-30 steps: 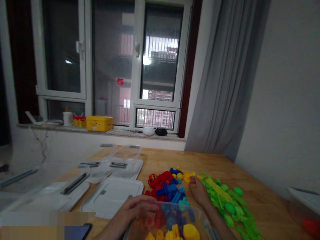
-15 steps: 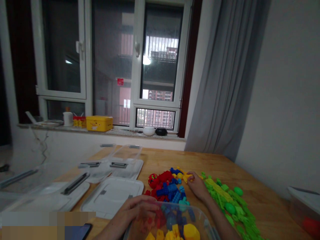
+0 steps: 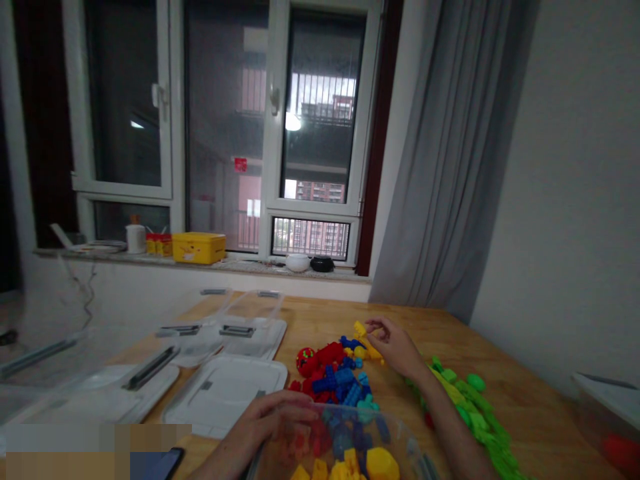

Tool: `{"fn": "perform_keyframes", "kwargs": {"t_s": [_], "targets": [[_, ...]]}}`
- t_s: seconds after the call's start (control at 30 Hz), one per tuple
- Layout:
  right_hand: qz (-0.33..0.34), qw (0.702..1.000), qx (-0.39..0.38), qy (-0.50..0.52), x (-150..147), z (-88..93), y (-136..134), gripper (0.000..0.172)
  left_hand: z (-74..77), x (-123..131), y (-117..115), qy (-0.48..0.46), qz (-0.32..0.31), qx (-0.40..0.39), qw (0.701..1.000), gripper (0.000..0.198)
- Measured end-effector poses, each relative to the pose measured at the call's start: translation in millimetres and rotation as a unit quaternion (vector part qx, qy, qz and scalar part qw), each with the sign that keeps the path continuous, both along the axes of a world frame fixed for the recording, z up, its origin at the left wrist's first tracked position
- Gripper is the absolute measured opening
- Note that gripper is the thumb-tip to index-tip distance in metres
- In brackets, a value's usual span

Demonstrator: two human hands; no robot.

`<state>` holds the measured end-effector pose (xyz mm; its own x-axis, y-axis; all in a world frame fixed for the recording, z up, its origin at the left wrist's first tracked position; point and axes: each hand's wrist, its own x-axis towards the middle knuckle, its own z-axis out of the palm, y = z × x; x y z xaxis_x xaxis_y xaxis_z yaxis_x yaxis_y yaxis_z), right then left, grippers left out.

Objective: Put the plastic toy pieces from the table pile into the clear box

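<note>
At the near edge of the wooden table (image 3: 520, 400), the left hand (image 3: 270, 423) lies curled on the rim of a clear plastic tub (image 3: 350, 447) of mixed bricks. Just beyond sits a heap of red and blue bricks (image 3: 333, 377), green pieces (image 3: 465, 407) strewn to its right. Farther off, the right hand (image 3: 395, 347), raised, pinches a yellow brick (image 3: 361, 330) between thumb and fingertips above the heap's far side.

- We see a wooden table (image 3: 325, 320) carrying everything.
- On its left lie white lids (image 3: 225, 390) with grey handles.
- In the middle sits a heap of red and blue blocks (image 3: 333, 377).
- Green blocks (image 3: 470, 413) trail along the right.
- A clear bin (image 3: 345, 447) stands at our near edge.
- A phone (image 3: 157, 463) lies near left.
</note>
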<state>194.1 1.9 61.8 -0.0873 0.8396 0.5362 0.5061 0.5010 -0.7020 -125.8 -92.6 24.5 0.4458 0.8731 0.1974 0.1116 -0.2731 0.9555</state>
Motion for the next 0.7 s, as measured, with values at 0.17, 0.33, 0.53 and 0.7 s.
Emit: {"fn": "perform_keyframes", "kwargs": {"t_s": [0.17, 0.33, 0.53, 0.7], "targets": [[0.038, 0.999, 0.006, -0.026, -13, 34.7, -33, 0.030, 0.8, 0, -3, -0.005, 0.007, 0.014, 1.000, 0.037], [0.071, 0.994, -0.011, -0.077, -25, 53.9, -60, 0.022, 3.5, 2, -4, -0.037, 0.008, -0.018, 0.999, 0.035], [0.110, 0.987, -0.035, -0.113, -34, 63.7, -78, 0.019, 12.2, 6, -7, -0.028, 0.017, -0.026, 0.999, 0.031], [0.142, 0.979, -0.046, -0.136, -38, 68.1, -91, 0.019, 16.4, 8, -11, -0.035, 0.025, -0.032, 0.999, 0.030]]}}
